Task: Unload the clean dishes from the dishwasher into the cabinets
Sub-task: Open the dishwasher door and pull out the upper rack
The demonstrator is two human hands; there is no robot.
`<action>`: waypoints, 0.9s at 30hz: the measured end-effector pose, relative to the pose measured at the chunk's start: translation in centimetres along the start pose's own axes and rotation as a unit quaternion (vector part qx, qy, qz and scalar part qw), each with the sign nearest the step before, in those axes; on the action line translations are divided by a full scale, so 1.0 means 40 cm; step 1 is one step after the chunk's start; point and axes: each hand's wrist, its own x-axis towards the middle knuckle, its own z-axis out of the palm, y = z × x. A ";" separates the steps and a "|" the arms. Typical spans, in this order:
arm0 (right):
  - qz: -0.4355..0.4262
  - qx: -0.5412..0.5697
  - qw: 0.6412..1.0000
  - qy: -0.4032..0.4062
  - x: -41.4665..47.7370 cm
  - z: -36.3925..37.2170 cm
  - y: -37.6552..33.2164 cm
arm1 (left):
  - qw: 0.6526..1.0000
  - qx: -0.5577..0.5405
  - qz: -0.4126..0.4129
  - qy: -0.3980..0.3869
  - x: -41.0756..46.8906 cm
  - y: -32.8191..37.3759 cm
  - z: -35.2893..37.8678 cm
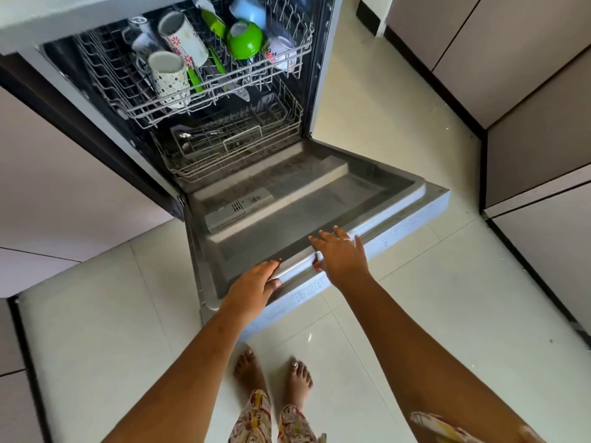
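Your left hand (256,284) grips the door (303,219) rim, right hand (343,255) lies flat on it — let it drop and mugs (169,78) (upper left) could jolt.

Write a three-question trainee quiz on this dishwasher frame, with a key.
1. True or false: the dishwasher door is fully closed.
2. Multiple choice: the green bowl sits A) in the upper rack, B) in the lower rack, C) on the floor.
3. Short answer: which touches the dishwasher door's outer edge, the left hand, the right hand, or both?

Key: 1 false; 2 A; 3 both.
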 end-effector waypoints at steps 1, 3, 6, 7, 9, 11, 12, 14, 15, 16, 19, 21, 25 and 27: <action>-0.008 -0.016 1.000 -0.002 0.012 0.000 0.000 | 1.000 -0.014 -0.005 0.002 0.003 -0.002 -0.001; -0.023 -0.044 0.999 -0.009 0.030 0.003 0.003 | 0.999 -0.035 -0.014 -0.001 0.009 -0.001 -0.004; -0.033 -0.075 0.996 -0.023 0.034 0.017 0.011 | 0.999 -0.025 -0.022 -0.013 0.019 0.006 -0.002; -0.036 -0.086 0.995 -0.027 0.030 0.023 0.013 | 0.999 -0.012 -0.025 -0.016 0.020 0.008 0.001; -0.045 -0.104 0.993 -0.037 0.022 0.036 0.018 | 0.999 0.021 -0.029 -0.024 0.024 0.012 0.016; -0.051 -0.122 0.990 -0.048 0.014 0.055 0.021 | 0.998 0.051 -0.024 -0.030 0.030 0.010 0.039; -0.052 -0.130 0.989 -0.052 0.011 0.064 0.023 | 0.997 0.061 -0.021 -0.034 0.034 0.008 0.051; -0.054 -0.141 0.987 -0.064 0.010 0.091 0.030 | 0.996 0.076 -0.023 -0.042 0.043 0.004 0.082; -0.059 -0.147 0.985 -0.073 0.009 0.102 0.033 | 0.995 0.084 -0.023 -0.044 0.046 0.003 0.097; -0.063 -0.156 0.982 -0.083 0.010 0.121 0.036 | 0.994 0.095 -0.022 -0.049 0.051 0.000 0.123; -0.077 -0.181 0.976 -0.093 0.017 0.180 0.046 | 0.988 0.140 -0.018 -0.063 0.063 -0.011 0.203; -0.088 -0.180 0.975 -0.095 0.022 0.228 0.057 | 0.983 0.166 -0.019 -0.071 0.072 -0.025 0.261; -0.104 -0.167 0.975 -0.102 0.039 0.327 0.089 | 0.975 0.207 -0.008 -0.083 0.087 -0.065 0.377; -0.104 -0.152 0.977 -0.108 0.058 0.387 0.100 | 0.972 0.217 -0.004 -0.085 0.101 -0.086 0.438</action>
